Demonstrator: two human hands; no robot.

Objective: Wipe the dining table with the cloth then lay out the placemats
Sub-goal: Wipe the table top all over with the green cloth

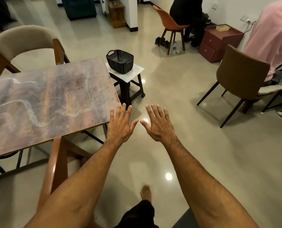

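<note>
You are holding left hand [120, 127] and right hand [158, 127] flat, fingers spread, gripping nothing. What look like mats [137, 70] are lying ahead of your fingertips, under the basket [120, 61] — probably thin and floppy, so pinch an edge. Cloth not in view.

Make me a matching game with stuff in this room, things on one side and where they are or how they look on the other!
1 basket
2 water bottle
3 left hand
4 dining table

A open, fingers spread
B on the stool
C brownish marbled top
D on the floor by the orange chair

Pairs: 1-B, 2-D, 3-A, 4-C
</note>
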